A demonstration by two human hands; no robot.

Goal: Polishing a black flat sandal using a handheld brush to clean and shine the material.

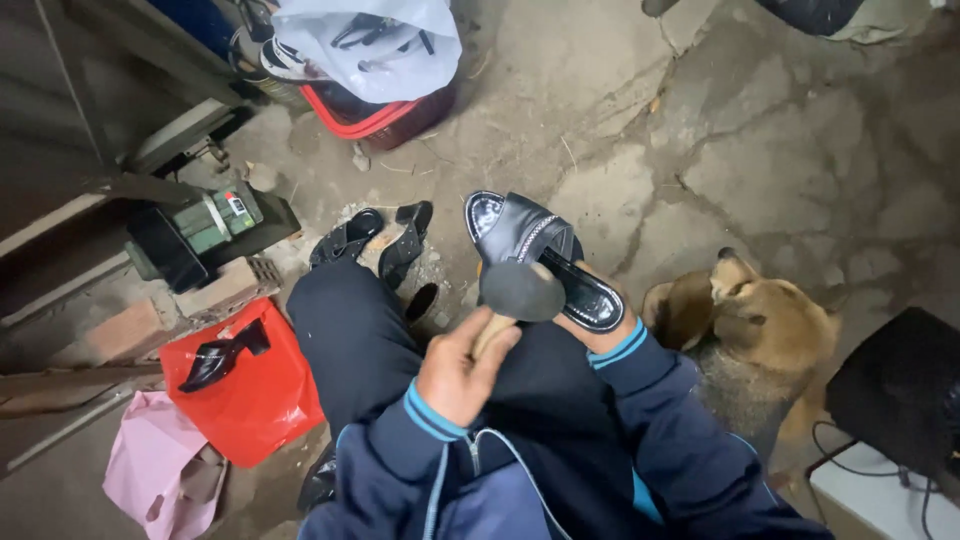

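My left hand (458, 372) grips the wooden handle of a shoe brush (522, 291), whose dark round head rests against a black slip-on sandal (545, 250). My right hand (598, 338) holds that sandal from underneath, above my knee, and is mostly hidden by it. The sandal has a wide black strap with a pale stitched line and a shiny insole. Both sleeves are dark blue with light blue cuffs.
Two more black sandals (378, 238) lie on the cracked concrete floor ahead. A black heeled shoe (222, 357) rests on a red bag (250, 400), beside a pink bag (155, 465). A tan dog (755, 335) lies to my right. A red basket (385, 118), bricks (225, 288) and a green box (212, 220) stand at left.
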